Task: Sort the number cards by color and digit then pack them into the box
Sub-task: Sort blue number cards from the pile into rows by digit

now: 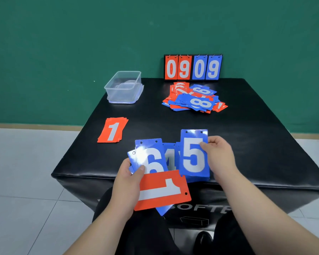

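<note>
Head view: the left hand [129, 181] grips a fan of cards above the near edge of the black table [256, 137]. Its thumb presses a blue 6 card [151, 157], and a red 1 card [164, 190] lies sideways in front, spread so the digits can be read. The right hand [219, 159] has its fingers closed on the edge of a blue 5 card [193, 155], probably drawing it out to sort. A red 1 pile [112, 130] lies to the left and the unsorted heap [193, 98] farther back. The clear plastic box [123, 87] at the far-left corner holds no cards yet.
</note>
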